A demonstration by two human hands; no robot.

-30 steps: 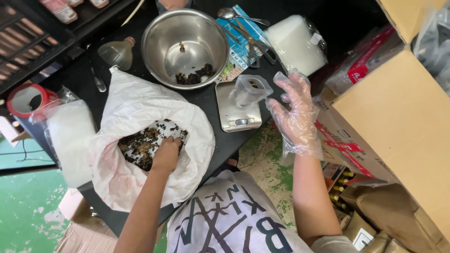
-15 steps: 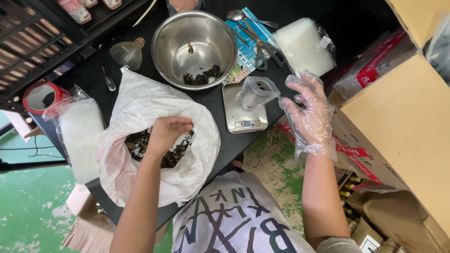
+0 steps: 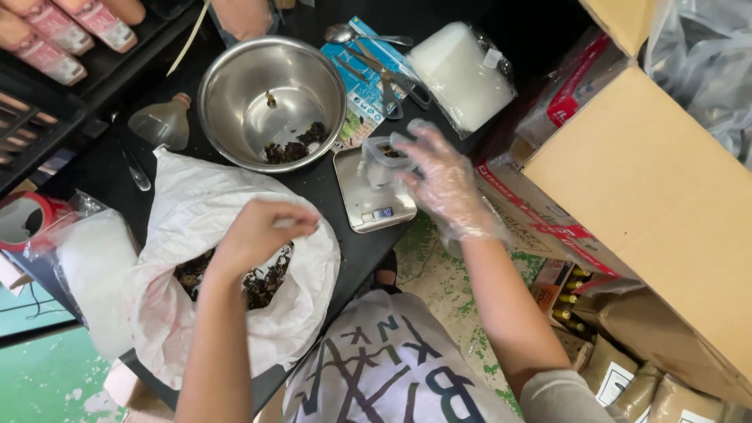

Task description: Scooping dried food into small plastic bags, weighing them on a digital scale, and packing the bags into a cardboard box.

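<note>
My bare left hand [image 3: 262, 235] hovers just above a wide white bag [image 3: 200, 204] of dark dried pieces [image 3: 262, 288], fingers bunched together; what they enclose is hidden. My right hand [image 3: 442, 184], in a thin clear glove, holds a small clear pouch [image 3: 380, 157] standing on a small silver scale [image 3: 368, 211]. A few dark pieces lie inside the pouch. Behind the bag sits a steel bowl [image 3: 215, 74] with a small heap of the same dark pieces.
A spoon [image 3: 345, 33] and scissors [image 3: 392, 78] lie on a blue packet behind the scale, beside a wrapped white stack [image 3: 462, 74]. A large cardboard box [image 3: 650, 196] fills the right. A clear bottle [image 3: 160, 125], a red tape roll [image 3: 19, 219] and a white-filled plastic bag [image 3: 94, 266] sit left.
My left hand has come up out of the white bag with its fingers bunched. My right hand has closed in on the pouch on the scale.
</note>
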